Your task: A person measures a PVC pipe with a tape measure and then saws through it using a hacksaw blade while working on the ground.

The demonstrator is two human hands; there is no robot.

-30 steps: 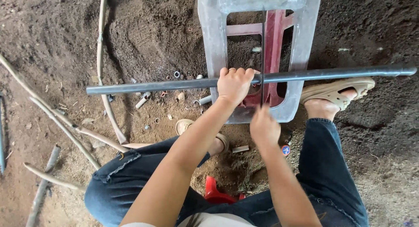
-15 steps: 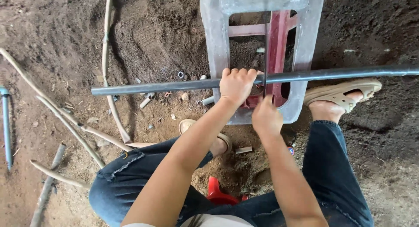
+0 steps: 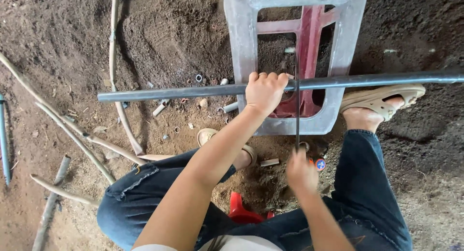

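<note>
Dirt floor; hands: left grips pipe, right saw.

No packages, signs or screens appear. The only label-like item is a small round blue-and-red disc lying on the dirt floor, just beside the right hand.

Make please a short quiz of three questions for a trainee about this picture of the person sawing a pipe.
1. True or false: the left hand presses the long grey pipe onto the grey plastic stool.
2. Which hand holds the thin saw blade?
3. The blade stands: A) parallel to the pipe, B) across the pipe, C) flat on the ground.

Key: 1 true; 2 the right hand; 3 B.
</note>
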